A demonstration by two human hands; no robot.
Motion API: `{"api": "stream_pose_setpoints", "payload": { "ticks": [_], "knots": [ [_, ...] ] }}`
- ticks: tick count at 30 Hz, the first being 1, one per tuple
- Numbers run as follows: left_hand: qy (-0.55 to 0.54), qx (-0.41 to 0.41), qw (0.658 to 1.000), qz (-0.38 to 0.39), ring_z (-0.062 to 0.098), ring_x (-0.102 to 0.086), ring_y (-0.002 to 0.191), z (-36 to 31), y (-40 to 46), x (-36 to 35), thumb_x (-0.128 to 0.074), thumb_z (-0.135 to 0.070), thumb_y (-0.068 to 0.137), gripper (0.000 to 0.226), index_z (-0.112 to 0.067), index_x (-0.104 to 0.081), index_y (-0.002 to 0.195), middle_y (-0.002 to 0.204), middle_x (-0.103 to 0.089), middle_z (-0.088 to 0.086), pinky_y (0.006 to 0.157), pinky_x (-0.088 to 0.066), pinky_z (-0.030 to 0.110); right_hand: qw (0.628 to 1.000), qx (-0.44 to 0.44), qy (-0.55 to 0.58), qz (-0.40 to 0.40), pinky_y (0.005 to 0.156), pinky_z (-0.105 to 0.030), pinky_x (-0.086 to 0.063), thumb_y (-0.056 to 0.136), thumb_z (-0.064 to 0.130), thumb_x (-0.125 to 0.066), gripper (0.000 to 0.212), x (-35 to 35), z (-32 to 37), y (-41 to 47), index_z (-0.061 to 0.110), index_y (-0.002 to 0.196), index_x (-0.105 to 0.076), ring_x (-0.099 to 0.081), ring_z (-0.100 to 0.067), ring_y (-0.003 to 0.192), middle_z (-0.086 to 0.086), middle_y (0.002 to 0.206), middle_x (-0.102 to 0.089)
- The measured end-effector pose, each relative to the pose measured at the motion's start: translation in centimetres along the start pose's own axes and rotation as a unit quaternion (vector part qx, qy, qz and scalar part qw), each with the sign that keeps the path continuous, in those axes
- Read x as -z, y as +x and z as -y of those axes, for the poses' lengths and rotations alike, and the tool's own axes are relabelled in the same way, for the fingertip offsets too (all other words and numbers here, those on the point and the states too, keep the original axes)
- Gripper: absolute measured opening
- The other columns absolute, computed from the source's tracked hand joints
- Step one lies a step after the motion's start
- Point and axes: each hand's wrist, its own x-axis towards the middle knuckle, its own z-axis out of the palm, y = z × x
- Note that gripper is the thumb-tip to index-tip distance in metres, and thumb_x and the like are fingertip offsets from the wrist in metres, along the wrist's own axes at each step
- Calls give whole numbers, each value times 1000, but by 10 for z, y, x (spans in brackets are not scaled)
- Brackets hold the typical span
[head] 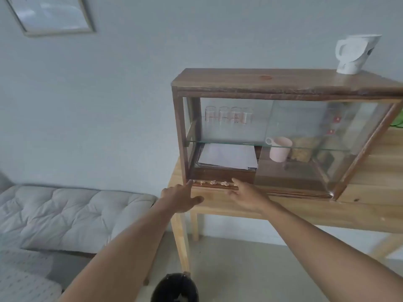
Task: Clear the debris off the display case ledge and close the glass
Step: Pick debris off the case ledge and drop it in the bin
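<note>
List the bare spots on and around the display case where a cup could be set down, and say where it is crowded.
Free: the case top left of the white kettle; the wooden table in front of and right of the case; the lower floor right of the pink mug. Crowded: the front ledge, strewn with debris between the left hand and right hand.

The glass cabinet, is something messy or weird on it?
Yes. Small pale crumpled bits lie in a row on the ledge at the front of the display case, between the left hand and right hand. The left side also looks open, its glass slid right.
</note>
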Motion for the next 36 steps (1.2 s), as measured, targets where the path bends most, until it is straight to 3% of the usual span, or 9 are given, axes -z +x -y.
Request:
{"api": "stream_pose_setpoints", "payload": {
  "ticks": [5,12,16,18,21,24,30,34,36],
  "knots": [
    [-14,29,999,-24,34,-68,114,0,22,-10,-40,-81,95,83,-33,-25,161,128,-71,7,85,-50,45,999,26,27,4,119,-49,-47,103,70,-48,76,-11,14,32,31,168,-37,-55,-30,150,-2,162,-60],
    [-33,50,998,-30,35,-68,112,3,44,-21,-37,-79,97,79,-37,-22,162,128,-71,7,77,-46,42,996,68,58,14,104,-43,-58,103,59,-59,68,-36,38,65,32,164,-46,-73,-30,125,-9,124,-82],
    [-50,55,997,-26,35,-67,114,7,50,-25,-36,-81,94,76,-47,-24,160,131,-70,5,79,-49,44,996,67,55,15,89,-38,-59,101,61,-60,69,-48,45,77,36,163,-45,-79,-22,103,4,76,-82],
    [-61,56,996,-29,35,-66,116,10,51,-27,-36,-80,95,70,-53,-26,159,133,-70,5,79,-48,43,996,68,54,11,81,-35,-56,102,59,-60,66,-52,47,80,36,162,-48,-79,-18,91,7,65,-78],
    [-73,64,994,-43,35,-65,120,12,51,-29,-41,-72,99,59,-55,-36,155,136,-69,5,82,-51,44,995,68,71,-4,62,-28,-50,102,53,-62,56,-55,47,81,37,156,-56,-71,-7,62,11,56,-75],
    [-88,80,990,-77,34,-66,120,13,53,-31,-47,-62,103,46,-54,-50,148,134,-71,3,87,-54,44,994,61,78,-38,51,-21,-41,104,46,-62,42,-57,46,80,40,145,-67,-68,0,53,18,49,-70],
    [-104,101,979,-142,35,-70,109,11,60,-35,-54,-49,105,30,-50,-69,131,122,-76,3,78,-52,41,986,33,154,-55,58,-27,-52,103,28,-64,21,-60,51,85,32,117,-79,-68,-1,50,11,56,-76],
    [-104,110,974,-167,35,-72,103,8,63,-38,-60,-44,104,25,-46,-73,125,116,-77,3,78,-56,41,981,10,187,-53,65,-32,-63,102,19,-63,16,-60,57,91,27,104,-77,-70,-11,48,6,45,-69],
    [-103,114,973,-174,34,-72,100,6,64,-39,-61,-44,103,23,-45,-74,123,113,-78,2,74,-54,40,979,-6,197,-58,61,-32,-61,103,17,-63,15,-61,60,94,25,102,-75,-65,-9,42,2,49,-71]
  ]
}}
